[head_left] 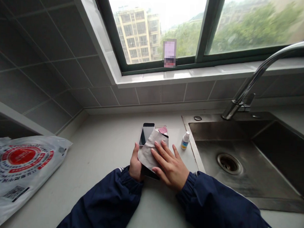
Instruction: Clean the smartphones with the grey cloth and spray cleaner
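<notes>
1. Biggest thing from where I'm standing: the window point(202, 31), showing trees and a tall building outside.
2. Below it the pale counter point(107, 132) is running along the tiled wall and carrying pretty much everything here.
3. The metal sink point(207, 164) is sitting over on the right, drain showing.
4. A printed plastic bag point(21, 168) is lying far left, well apart from the action.
5. Two navy sleeves point(218, 202) are reaching in from the near side.
6. A curved chrome faucet point(253, 75) is arching over the sink.
7. Now the hands. The left hand point(136, 164) is curling around the left side of the bundle, thumb up along the edge; its other fingers are mostly hiding, but it's holding on. The right hand point(171, 166) is lying flat with fingers spread, pressing on top and not gripping anything.
8. A grey cloth point(150, 149) is lying under that right palm, between both hands, covering most of what's below.
9. That'd be a dark flat device point(149, 172), its edges poking out at the near and far ends.
10. A phone point(147, 133) is resting on the counter just beyond the left hand, screen dark.
11. A small white-capped bottle point(185, 141) is standing upright between the right hand and the sink.
12. Tiniest: a pink piece point(163, 129) is showing just past the cloth.
</notes>
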Available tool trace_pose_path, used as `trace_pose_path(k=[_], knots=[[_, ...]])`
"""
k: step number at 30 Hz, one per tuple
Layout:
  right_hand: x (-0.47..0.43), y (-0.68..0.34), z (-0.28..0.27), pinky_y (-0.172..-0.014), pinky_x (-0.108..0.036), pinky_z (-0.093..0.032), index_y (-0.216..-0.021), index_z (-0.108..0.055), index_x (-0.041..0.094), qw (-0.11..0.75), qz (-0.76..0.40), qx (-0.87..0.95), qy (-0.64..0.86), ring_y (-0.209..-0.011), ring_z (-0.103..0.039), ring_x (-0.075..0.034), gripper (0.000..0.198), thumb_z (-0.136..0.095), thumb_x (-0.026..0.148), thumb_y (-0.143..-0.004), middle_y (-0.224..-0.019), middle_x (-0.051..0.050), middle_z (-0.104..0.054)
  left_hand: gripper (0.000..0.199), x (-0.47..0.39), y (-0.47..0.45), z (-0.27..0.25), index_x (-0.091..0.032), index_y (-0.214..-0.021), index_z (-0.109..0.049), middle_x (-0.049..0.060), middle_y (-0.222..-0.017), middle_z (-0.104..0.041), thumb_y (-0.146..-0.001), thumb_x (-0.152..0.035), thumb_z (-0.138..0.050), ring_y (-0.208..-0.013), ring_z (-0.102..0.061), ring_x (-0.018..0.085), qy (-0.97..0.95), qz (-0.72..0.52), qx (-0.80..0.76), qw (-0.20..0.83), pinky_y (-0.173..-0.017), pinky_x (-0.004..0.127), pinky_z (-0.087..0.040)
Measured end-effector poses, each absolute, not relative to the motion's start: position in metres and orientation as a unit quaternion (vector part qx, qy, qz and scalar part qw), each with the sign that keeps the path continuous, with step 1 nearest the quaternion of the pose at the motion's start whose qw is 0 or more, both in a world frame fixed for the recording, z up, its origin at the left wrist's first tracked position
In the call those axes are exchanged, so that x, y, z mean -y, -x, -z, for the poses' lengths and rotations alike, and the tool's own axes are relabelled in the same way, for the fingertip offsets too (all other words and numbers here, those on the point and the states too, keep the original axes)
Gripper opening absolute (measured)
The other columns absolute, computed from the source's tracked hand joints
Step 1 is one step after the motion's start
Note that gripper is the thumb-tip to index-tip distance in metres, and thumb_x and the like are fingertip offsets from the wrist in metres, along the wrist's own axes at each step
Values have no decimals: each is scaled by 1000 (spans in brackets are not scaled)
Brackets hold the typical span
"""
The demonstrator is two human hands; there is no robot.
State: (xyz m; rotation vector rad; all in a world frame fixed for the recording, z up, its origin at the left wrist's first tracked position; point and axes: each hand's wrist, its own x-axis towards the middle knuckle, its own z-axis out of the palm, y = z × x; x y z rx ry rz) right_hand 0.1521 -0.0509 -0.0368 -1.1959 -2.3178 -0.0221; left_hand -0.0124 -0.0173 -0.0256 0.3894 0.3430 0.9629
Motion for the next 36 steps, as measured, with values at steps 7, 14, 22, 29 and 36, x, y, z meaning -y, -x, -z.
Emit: trace_pose_path(k=[7, 14, 22, 29, 36], knots=[[47, -155, 33, -116, -64, -22, -157, -28, 14, 281, 30, 827, 486, -152, -13, -36, 63, -41, 42, -101, -164, -14, -18, 81, 22, 11, 25, -15, -153, -37, 13, -156, -41, -93, -70, -30, -151, -20, 31, -250, -390, -141, 875, -124, 44, -12], [45, -157, 34, -117, -65, -18, -157, -26, 15, 298, 34, 823, 482, -152, -13, -37, 64, -42, 41, -101, -164, -14, -18, 80, 25, 9, 27, -14, -147, -46, 13, -153, -45, -92, -71, -34, -151, -20, 33, -264, -378, -160, 873, -124, 46, -14], [57, -147, 34, -121, -60, 0, -155, -33, 18, 251, 5, 876, 412, -152, -14, -33, 63, -48, 44, -99, -164, -10, -20, 93, 24, 9, 23, -5, -146, -43, 24, -141, -55, -86, -76, -41, -141, -41, 37, -151, -445, -199, 860, -119, 49, -26], [62, -138, 47, -124, -54, 0, -148, -44, 22, 286, -15, 892, 351, -151, -24, -28, 56, -54, 43, -98, -158, -7, -37, 105, 22, 17, 11, -5, -147, -41, 27, -131, -60, -79, -85, -41, -125, -56, 42, -136, -448, -206, 859, -110, 57, -38], [60, -139, 48, -122, -46, -28, -135, -58, 18, 373, 22, 865, 335, -142, -43, -22, 38, -45, 13, -99, -145, -7, -56, 89, 18, 19, 10, -19, -153, -34, 22, -138, -57, -87, -77, -37, -128, -54, 39, -161, -502, -210, 823, -108, 61, -38]])
